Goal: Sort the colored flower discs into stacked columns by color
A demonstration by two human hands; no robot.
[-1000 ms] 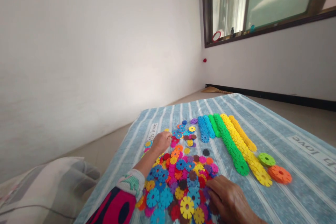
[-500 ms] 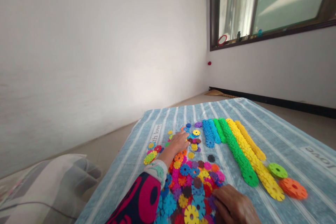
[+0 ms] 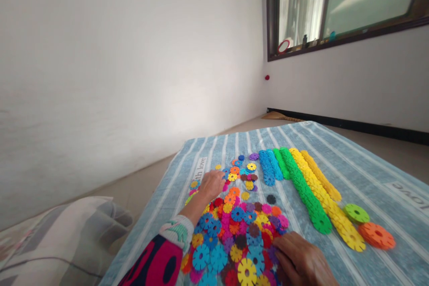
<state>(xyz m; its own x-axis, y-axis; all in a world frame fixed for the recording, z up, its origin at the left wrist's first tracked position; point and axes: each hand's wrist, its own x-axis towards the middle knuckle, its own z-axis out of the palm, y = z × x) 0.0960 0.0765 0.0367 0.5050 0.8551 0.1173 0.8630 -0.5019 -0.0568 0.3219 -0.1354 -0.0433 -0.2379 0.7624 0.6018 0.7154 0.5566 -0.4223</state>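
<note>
Flanking loose discs on striped cloth, the left hand and right hand have curled fingers (whether gripping anything, I can't tell); that low left sleeve, close beside them, could drag some astray.

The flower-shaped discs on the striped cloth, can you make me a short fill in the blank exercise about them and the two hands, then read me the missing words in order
1. The left hand reaches ____ across the striped cloth than the right hand.
2. Immediately to the right of the long green row runs another long row, coloured ____.
3. The rightmost stack of discs is ____ in colour.
4. The whole word readable on the cloth is ____.

Missing words: farther; yellow; orange; love.
</note>
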